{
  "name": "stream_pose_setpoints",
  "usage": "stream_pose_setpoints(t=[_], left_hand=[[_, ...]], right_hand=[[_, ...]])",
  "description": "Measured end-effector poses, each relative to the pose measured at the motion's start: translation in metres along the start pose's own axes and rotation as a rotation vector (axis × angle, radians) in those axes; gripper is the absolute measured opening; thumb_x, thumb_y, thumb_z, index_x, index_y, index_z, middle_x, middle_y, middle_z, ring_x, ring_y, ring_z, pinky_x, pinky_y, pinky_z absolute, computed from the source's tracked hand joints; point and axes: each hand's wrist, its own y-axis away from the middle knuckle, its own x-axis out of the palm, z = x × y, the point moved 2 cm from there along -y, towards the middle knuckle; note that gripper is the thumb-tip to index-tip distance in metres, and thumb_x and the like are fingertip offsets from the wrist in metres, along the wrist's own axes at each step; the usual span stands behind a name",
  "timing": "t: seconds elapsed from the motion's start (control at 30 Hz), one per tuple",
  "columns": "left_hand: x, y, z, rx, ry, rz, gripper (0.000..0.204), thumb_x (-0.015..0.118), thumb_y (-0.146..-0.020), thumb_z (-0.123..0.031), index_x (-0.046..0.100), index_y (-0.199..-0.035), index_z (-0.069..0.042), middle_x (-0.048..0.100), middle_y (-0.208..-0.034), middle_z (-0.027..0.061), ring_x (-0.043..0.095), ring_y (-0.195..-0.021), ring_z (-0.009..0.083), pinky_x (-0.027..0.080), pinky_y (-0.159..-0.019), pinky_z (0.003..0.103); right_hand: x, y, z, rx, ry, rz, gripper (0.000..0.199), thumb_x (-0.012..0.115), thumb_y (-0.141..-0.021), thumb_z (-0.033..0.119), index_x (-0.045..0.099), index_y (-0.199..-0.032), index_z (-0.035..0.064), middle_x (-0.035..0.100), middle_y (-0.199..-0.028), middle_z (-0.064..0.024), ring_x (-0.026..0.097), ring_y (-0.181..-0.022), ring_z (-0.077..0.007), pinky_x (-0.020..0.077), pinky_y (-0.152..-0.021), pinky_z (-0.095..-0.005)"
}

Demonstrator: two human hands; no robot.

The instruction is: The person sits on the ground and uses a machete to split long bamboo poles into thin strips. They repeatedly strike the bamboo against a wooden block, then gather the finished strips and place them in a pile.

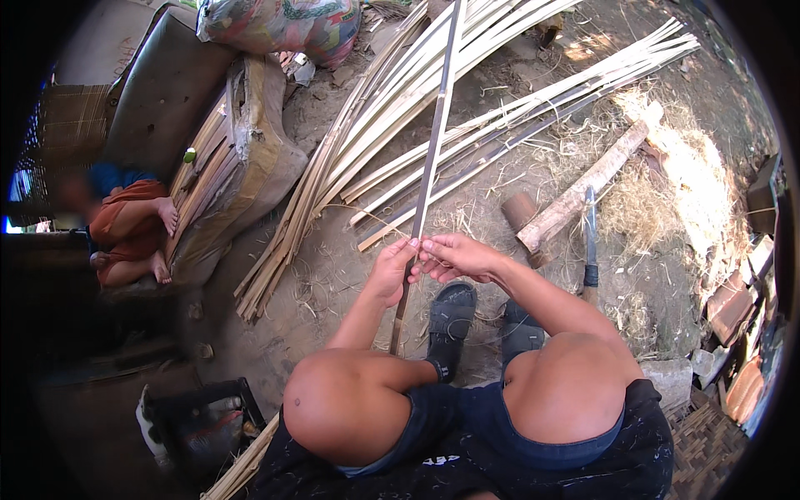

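A long, dark-skinned bamboo strip (431, 158) with a pale edge runs from the top of the head view down between my knees. My left hand (389, 273) is closed on it, thumb and fingertips together. Right beside it, my right hand (461, 257) pinches at the same spot with thumb and forefinger, its other fingers curled. The two sets of fingertips almost touch. A thin pale strand (367, 218) reaches toward the left fingertips; whether it is held there I cannot tell.
Split bamboo strips (367, 125) lie in bundles ahead. To the right are a debarked log (587, 183), a long knife (591, 242) and pale shavings (654, 200). A person (129, 217) sits at left beside a torn padded seat (258, 167). A stuffed sack (283, 25) stands behind.
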Motion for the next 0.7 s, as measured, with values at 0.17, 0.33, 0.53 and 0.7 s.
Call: stream_pose_setpoints(t=[0.17,0.33,0.53,0.7], left_hand=[[-0.002,0.013,-0.001,-0.015,-0.028,-0.025,0.036,0.048,-0.107,-0.033,0.056,-0.128,-0.006,0.067,-0.087,0.0061,0.051,-0.059,0.0072,0.040,-0.051,0.021],[0.009,0.011,0.001,-0.033,-0.081,-0.086,0.039,0.044,-0.108,-0.038,0.056,-0.128,-0.007,0.070,-0.089,0.0083,0.050,-0.053,0.0083,0.042,-0.048,0.023],[0.012,0.004,-0.002,0.026,-0.117,-0.100,0.034,0.047,-0.107,-0.035,0.058,-0.124,-0.007,0.065,-0.088,0.0042,0.051,-0.055,0.0077,0.042,-0.046,0.023],[0.003,0.010,0.003,0.106,-0.054,-0.078,0.025,0.054,-0.105,-0.028,0.058,-0.115,-0.006,0.060,-0.090,0.0023,0.050,-0.056,0.0066,0.040,-0.046,0.021]], right_hand=[[-0.005,-0.003,-0.006,-0.062,0.057,0.032,0.023,0.057,-0.103,0.024,0.066,-0.106,0.0025,0.068,-0.093,-0.0033,0.062,-0.073,-0.0064,0.0529,-0.064,-0.0211],[-0.014,0.004,-0.011,-0.142,0.244,-0.058,0.020,0.055,-0.102,0.018,0.064,-0.100,-0.0001,0.068,-0.088,-0.0047,0.063,-0.069,-0.0091,0.0537,-0.062,-0.0248],[-0.027,0.014,-0.022,-0.497,0.914,-0.433,0.020,0.055,-0.097,0.020,0.062,-0.103,0.0030,0.070,-0.081,-0.0173,0.069,-0.068,-0.0296,0.0544,-0.062,-0.0393],[0.026,0.041,0.040,-0.555,1.157,-0.606,0.022,0.059,-0.093,0.026,0.066,-0.103,0.0081,0.068,-0.071,-0.0160,0.068,-0.069,-0.0374,0.0531,-0.065,-0.0495]])
